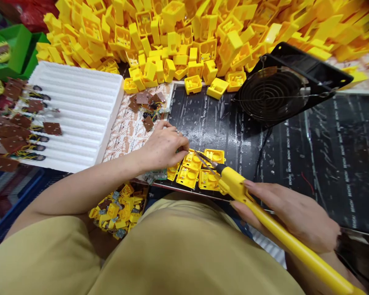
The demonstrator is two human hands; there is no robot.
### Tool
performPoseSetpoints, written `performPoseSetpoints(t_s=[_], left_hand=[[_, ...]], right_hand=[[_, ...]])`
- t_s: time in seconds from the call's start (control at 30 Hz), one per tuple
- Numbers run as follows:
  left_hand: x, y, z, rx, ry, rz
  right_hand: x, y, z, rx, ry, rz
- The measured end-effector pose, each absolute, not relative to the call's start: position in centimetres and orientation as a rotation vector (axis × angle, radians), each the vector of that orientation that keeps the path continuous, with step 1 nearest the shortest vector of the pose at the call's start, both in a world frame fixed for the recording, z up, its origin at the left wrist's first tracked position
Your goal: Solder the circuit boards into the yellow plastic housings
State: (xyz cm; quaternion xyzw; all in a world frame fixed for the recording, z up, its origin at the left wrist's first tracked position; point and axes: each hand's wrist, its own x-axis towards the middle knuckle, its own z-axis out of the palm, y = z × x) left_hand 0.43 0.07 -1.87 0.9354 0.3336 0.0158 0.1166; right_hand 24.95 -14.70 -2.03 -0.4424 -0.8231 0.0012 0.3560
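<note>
My right hand (290,215) is wrapped round a yellow soldering iron (233,182) with a thin metal guide beside its tip. The iron slants up and left, its tip over several open yellow plastic housings (188,177) grouped at the table's front edge. At the upper left housing, the fingers of my left hand (169,143) are pinched together close to the tip; whatever lies between them is too small to make out. Part of a green circuit board (155,175) shows below my left wrist. Behind this hand lie brown circuit boards with wires (149,108).
A large heap of yellow housings (178,41) spans the back. The black fan (270,94) stands at right on the dark mat (320,164). At left, a white foam tray (80,106) carries wired brown boards. Below the table edge sits a pile of yellow parts (119,211).
</note>
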Motion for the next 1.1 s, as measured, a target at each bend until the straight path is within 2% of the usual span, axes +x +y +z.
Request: performPoseSetpoints(t_s=[0.23,1.1], left_hand=[[0.2,0.0,-2.3,2.754,0.984,0.147],[0.1,0.0,-2.5,2.712,0.936,0.128]], right_hand=[[24.0,-14.2,-1.6,-1.088,-2.158,-0.001],[23.5,-14.9,-0.4,-1.118,-2.197,0.130]])
